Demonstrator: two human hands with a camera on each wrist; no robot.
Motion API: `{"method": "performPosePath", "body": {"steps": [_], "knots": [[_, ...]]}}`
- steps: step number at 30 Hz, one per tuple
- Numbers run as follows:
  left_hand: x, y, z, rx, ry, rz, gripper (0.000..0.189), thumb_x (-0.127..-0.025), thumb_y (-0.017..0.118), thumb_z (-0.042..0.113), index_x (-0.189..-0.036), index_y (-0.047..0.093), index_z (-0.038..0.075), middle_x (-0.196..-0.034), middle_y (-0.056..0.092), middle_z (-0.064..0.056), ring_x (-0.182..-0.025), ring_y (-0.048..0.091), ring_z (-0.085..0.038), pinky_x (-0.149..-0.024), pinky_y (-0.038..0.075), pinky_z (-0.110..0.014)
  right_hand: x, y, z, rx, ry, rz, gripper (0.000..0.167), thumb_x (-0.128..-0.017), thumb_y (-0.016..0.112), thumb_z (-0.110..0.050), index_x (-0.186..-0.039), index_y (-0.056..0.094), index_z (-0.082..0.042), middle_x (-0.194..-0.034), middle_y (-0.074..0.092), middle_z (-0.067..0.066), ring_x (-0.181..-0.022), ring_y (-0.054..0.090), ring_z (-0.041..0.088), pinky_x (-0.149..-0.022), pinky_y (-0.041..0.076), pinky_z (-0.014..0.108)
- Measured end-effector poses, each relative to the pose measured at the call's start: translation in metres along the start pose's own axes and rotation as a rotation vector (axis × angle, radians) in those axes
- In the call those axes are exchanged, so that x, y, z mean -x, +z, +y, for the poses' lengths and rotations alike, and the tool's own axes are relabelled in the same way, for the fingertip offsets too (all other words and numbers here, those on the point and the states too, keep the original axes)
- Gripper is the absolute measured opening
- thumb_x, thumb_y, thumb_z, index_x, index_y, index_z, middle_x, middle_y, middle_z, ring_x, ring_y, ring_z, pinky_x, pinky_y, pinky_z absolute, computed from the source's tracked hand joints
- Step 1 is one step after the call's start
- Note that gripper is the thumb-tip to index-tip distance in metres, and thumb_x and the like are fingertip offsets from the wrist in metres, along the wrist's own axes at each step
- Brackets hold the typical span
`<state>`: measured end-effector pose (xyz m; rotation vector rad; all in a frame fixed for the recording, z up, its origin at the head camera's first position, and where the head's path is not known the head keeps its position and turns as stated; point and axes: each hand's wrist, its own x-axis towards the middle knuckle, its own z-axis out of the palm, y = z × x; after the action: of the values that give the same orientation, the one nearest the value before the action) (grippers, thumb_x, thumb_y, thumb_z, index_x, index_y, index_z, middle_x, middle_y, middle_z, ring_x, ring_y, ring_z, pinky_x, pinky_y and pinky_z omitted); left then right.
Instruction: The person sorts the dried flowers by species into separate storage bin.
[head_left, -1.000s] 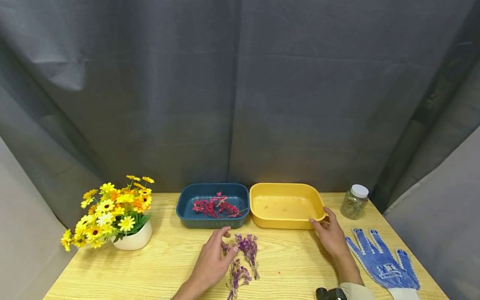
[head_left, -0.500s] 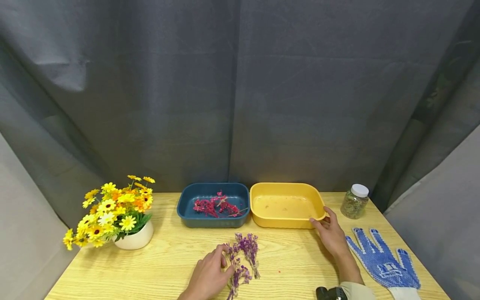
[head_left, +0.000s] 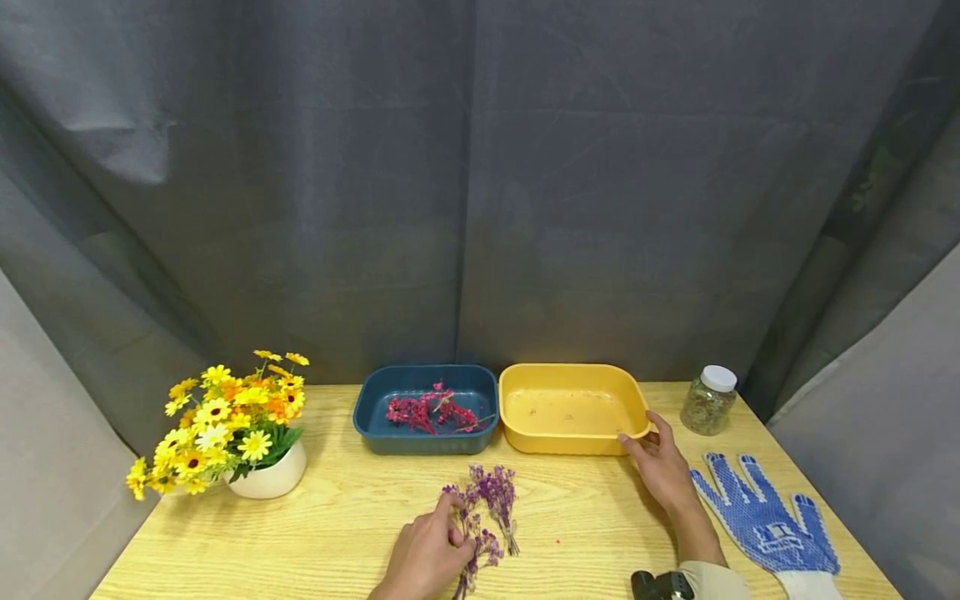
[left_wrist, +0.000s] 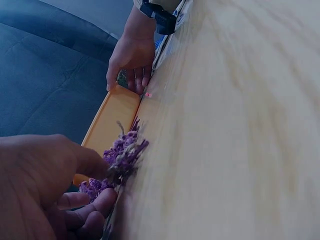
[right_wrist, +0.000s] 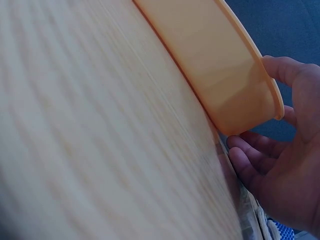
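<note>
My left hand [head_left: 426,552] is low over the wooden table, its thumb and curled fingers pinching a sprig of dried purple flowers [head_left: 486,548]. In the left wrist view the purple blossoms [left_wrist: 122,152] show just beyond the fingertips, and part of the stems is hidden by the hand. A second purple bunch [head_left: 497,493] lies close to the right of it. My right hand [head_left: 663,473] grips the near right corner of a yellow tray [head_left: 566,445], thumb at the rim; the right wrist view shows its other fingers [right_wrist: 250,150] curled beside the end wall.
A dark blue tray [head_left: 420,445] with dried red flowers [head_left: 414,412] stands left of the yellow one. Further left is a white pot [head_left: 272,477] of yellow artificial flowers. A lidded jar [head_left: 707,403] and a blue-and-white glove [head_left: 772,529] are on the right.
My left hand has lowered and drawn back slightly, and its fingers have closed in on the purple flowers. The right hand stays at the yellow tray's corner.
</note>
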<state>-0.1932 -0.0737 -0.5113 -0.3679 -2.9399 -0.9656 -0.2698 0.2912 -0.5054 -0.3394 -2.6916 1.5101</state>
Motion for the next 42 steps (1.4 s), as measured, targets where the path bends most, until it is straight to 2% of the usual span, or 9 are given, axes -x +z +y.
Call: {"method": "performPosePath", "body": {"steps": [4,8,14,19,23,28,33,36,42], "knots": [[0.000,0.002,0.001,0.043,-0.017,0.002,0.044,-0.076,0.070,0.021,-0.118,0.056,0.018,-0.066,0.055,0.021,-0.053,0.048,0.003,-0.053,0.038,-0.023,-0.001,0.000,0.000,0.003,-0.001,0.001,0.089,-0.094,0.051,-0.057,-0.157,-0.001,-0.019,-0.155,0.028,0.025,-0.138,0.037,0.042,-0.110,0.031,0.058],[-0.001,0.002,0.002,0.116,-0.078,-0.019,0.048,-0.076,0.067,0.017,-0.123,0.055,0.016,-0.068,0.057,0.018,-0.054,0.049,0.000,-0.055,0.040,-0.024,-0.002,0.000,0.001,0.000,-0.004,0.003,0.088,-0.094,0.051,-0.056,-0.157,0.000,-0.020,-0.155,0.030,0.024,-0.138,0.038,0.042,-0.110,0.031,0.058],[-0.005,-0.003,0.004,0.354,-0.183,-0.080,0.050,-0.084,0.067,0.017,-0.130,0.051,0.007,-0.077,0.061,0.006,-0.060,0.054,-0.011,-0.062,0.045,-0.032,-0.002,0.000,0.000,-0.005,0.000,0.003,0.088,-0.094,0.051,-0.056,-0.157,0.001,-0.020,-0.154,0.031,0.024,-0.138,0.039,0.041,-0.110,0.031,0.059],[-0.005,-0.007,0.007,0.496,-0.220,-0.060,0.034,-0.083,0.064,0.016,-0.117,0.064,0.007,-0.080,0.064,0.001,-0.055,0.048,-0.011,-0.054,0.042,-0.028,-0.001,0.000,-0.001,-0.007,0.001,0.002,0.088,-0.094,0.051,-0.056,-0.157,0.001,-0.020,-0.154,0.030,0.024,-0.138,0.039,0.042,-0.110,0.031,0.059],[-0.006,-0.008,0.009,0.539,-0.222,-0.040,0.019,-0.084,0.064,0.019,-0.100,0.070,0.010,-0.079,0.064,0.001,-0.061,0.050,-0.010,-0.058,0.042,-0.026,0.000,-0.001,-0.002,-0.008,0.003,-0.001,0.089,-0.093,0.051,-0.058,-0.157,0.000,-0.021,-0.154,0.029,0.024,-0.138,0.038,0.042,-0.110,0.031,0.058],[-0.006,-0.008,0.010,0.525,-0.196,-0.029,0.015,-0.086,0.064,0.022,-0.092,0.069,0.010,-0.080,0.065,0.000,-0.070,0.057,-0.013,-0.062,0.044,-0.026,0.000,-0.001,-0.002,-0.017,0.002,-0.004,0.089,-0.093,0.051,-0.058,-0.157,0.000,-0.021,-0.154,0.029,0.024,-0.138,0.039,0.041,-0.109,0.032,0.058],[-0.007,-0.008,0.014,0.580,-0.177,-0.032,0.018,-0.087,0.065,0.023,-0.097,0.068,0.008,-0.081,0.066,-0.001,-0.068,0.057,-0.011,-0.061,0.045,-0.024,0.000,-0.003,-0.001,-0.025,0.001,-0.007,0.089,-0.094,0.051,-0.057,-0.157,0.000,-0.022,-0.154,0.029,0.024,-0.138,0.039,0.041,-0.108,0.035,0.057],[-0.010,-0.008,0.018,0.634,-0.173,-0.031,0.023,-0.087,0.067,0.023,-0.103,0.065,0.008,-0.081,0.067,-0.002,-0.060,0.051,-0.009,-0.054,0.043,-0.024,0.000,-0.003,0.000,-0.024,0.003,-0.008,0.088,-0.094,0.051,-0.057,-0.157,0.000,-0.022,-0.153,0.030,0.024,-0.138,0.039,0.041,-0.107,0.036,0.057],[-0.019,-0.007,0.031,0.688,-0.158,0.022,0.028,-0.086,0.069,0.022,-0.109,0.063,0.008,-0.080,0.067,-0.002,-0.051,0.041,-0.005,-0.047,0.037,-0.022,0.000,-0.001,0.000,-0.016,0.013,-0.001,0.090,-0.092,0.051,-0.061,-0.157,0.001,-0.022,-0.154,0.031,0.024,-0.137,0.040,0.041,-0.108,0.033,0.058]]}}
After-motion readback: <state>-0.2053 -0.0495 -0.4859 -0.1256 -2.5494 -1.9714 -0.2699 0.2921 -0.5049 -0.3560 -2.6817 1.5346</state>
